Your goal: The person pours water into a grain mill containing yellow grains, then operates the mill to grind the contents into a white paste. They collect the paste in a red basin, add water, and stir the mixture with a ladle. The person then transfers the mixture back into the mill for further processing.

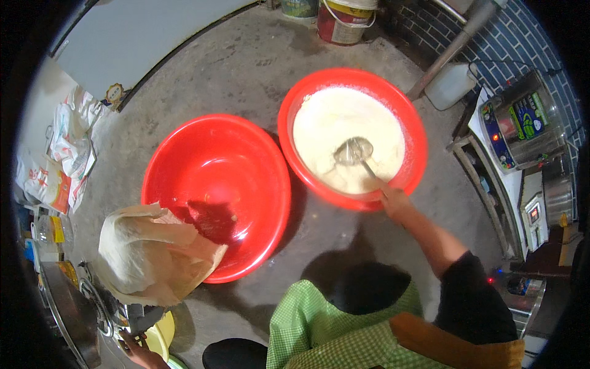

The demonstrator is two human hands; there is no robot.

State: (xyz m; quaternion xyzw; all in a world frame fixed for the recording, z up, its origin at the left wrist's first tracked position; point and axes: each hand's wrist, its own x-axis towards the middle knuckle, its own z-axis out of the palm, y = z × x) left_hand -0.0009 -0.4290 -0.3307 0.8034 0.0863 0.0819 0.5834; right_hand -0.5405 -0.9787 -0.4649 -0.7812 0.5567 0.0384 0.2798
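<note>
My right hand [395,202] is closed round the handle of a metal ladle [353,151]. The ladle's round bowl rests at the surface of a pale cream-coloured mass [344,117], which fills much of a red basin [289,147]. Whether that mass is powder or thick liquid I cannot tell. At the lower left, my left hand [140,352] has its fingers curled at the underside of a metal machine; what they grip is hidden. A cream cloth [144,255] hangs from that machine over the rim of a second red basin [215,144], which has a few wet specks inside.
A yellow bucket [161,335] stands beside my left hand. Pots and a scale [536,215] line the right side, with a steel cooker [522,123] behind. A white jug [452,86] stands by the tiled wall. Plastic sacks [46,175] lie at left; a red pail [344,24] is far back.
</note>
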